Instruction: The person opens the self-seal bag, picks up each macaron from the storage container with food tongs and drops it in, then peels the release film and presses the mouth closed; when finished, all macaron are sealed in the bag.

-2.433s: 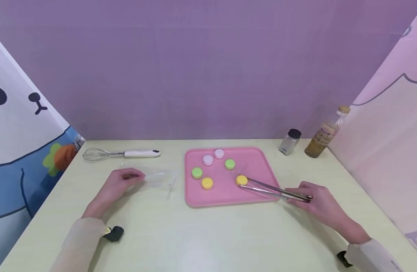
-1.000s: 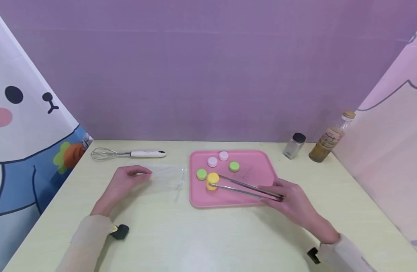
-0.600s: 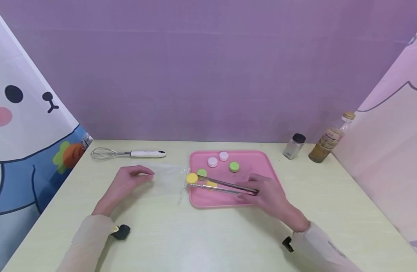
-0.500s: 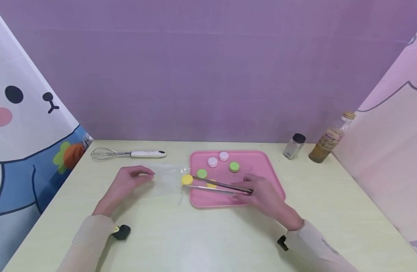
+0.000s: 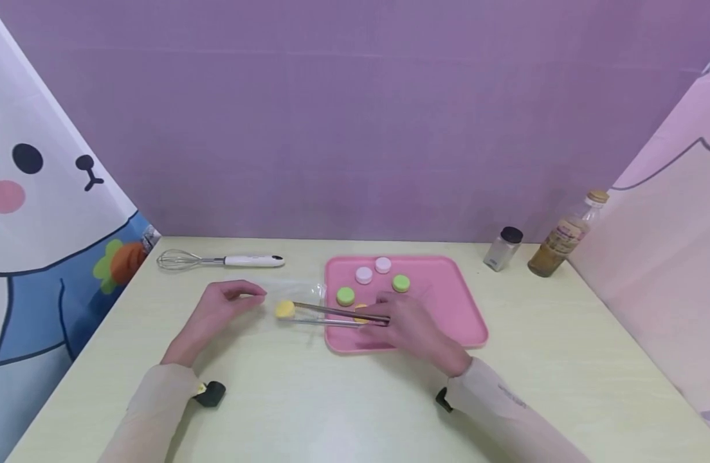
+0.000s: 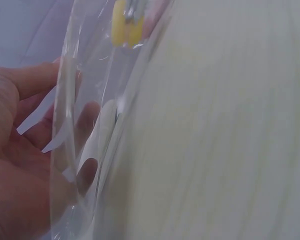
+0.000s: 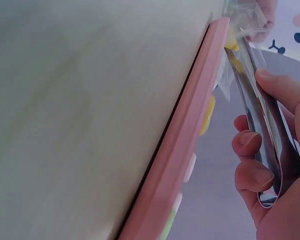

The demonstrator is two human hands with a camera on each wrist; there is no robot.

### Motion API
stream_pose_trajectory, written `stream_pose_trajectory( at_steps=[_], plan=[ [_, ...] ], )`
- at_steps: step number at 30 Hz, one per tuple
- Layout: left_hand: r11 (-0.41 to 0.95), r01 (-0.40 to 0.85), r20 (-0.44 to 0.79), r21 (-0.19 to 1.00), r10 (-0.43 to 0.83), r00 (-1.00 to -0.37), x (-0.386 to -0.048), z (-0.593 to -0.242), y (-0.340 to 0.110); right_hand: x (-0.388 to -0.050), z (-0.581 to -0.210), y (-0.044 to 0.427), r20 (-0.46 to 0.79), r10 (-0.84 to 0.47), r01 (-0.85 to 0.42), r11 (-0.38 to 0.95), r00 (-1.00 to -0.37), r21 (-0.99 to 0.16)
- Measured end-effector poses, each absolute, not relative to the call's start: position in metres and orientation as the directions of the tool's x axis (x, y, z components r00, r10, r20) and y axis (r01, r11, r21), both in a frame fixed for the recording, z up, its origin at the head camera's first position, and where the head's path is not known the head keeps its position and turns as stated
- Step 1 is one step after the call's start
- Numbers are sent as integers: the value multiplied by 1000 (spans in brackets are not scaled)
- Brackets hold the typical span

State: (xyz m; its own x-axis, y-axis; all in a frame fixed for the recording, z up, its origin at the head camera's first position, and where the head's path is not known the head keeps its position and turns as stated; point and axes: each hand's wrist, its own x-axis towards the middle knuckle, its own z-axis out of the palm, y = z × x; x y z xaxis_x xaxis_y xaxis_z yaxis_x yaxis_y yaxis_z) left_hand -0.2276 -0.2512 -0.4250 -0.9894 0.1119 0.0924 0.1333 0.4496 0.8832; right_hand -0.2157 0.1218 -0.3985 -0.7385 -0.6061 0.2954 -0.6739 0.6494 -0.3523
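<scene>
My left hand (image 5: pixel 218 315) holds a clear plastic bag (image 5: pixel 300 292) by its edge, thumb and fingers around the film; in the left wrist view the bag (image 6: pixel 107 75) stands partly spread beside the hand (image 6: pixel 20 150). My right hand (image 5: pixel 409 325) grips metal tongs (image 5: pixel 332 312), whose tips pinch a yellow macaron (image 5: pixel 285 309). That macaron (image 6: pixel 126 25) appears within the bag's film in the left wrist view. In the right wrist view the fingers wrap the tongs (image 7: pixel 262 120). Beneath the tongs, a second yellow macaron (image 5: pixel 361 314) lies partly hidden on the pink tray (image 5: pixel 447 315).
Two green macarons (image 5: pixel 401 283) and two pale lilac ones (image 5: pixel 363 275) sit on the tray. A whisk (image 5: pixel 253 261) lies at the back left. A black-capped jar (image 5: pixel 502 249) and a corked bottle (image 5: pixel 563 238) stand at the back right.
The right hand, tongs and pinched yellow macaron have moved left from over the tray to the bag. My left hand has shifted slightly right, still on the bag.
</scene>
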Motion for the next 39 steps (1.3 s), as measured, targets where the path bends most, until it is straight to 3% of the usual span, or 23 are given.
stream_pose_trajectory(
  at_steps=[8, 17, 39],
  plan=[
    [403, 139, 101, 905, 114, -988, -224, -423, -249, -228, -402, 90, 269, -620, -669, 614, -737, -419],
    [428, 114, 79, 897, 99, -992, -226, -423, -248, -236, -404, 71, 253, -640, -684, 630, -726, -368],
    [426, 99, 69, 899, 86, -994, -225, -419, -250, -245, -404, 42, 185, -643, -646, 616, -743, -450]
  ],
)
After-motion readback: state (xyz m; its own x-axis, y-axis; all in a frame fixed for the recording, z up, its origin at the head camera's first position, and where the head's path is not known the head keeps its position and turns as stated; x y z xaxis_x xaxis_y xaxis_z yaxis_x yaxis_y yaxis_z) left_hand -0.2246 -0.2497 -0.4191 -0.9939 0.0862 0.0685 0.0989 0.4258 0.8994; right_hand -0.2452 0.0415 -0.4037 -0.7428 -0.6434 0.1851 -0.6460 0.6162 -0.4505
